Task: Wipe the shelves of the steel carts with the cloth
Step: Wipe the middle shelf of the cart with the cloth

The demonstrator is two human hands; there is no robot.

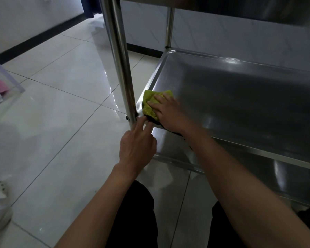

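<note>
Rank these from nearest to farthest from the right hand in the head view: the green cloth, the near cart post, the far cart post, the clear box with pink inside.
From the right hand:
1. Green cloth: under its fingers, at the shelf's near-left corner.
2. Near cart post: just left of the cloth.
3. Far cart post: at the shelf's back corner.
4. Clear box: on the floor, far left.

Yellow-green cloth (151, 102) — dark underside, perhaps black, silver-grey shelf (240, 97)

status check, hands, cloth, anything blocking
Right hand flat on green cloth, shelf corner. Left hand fingers touching cart post. Post crowds the corner.
</note>
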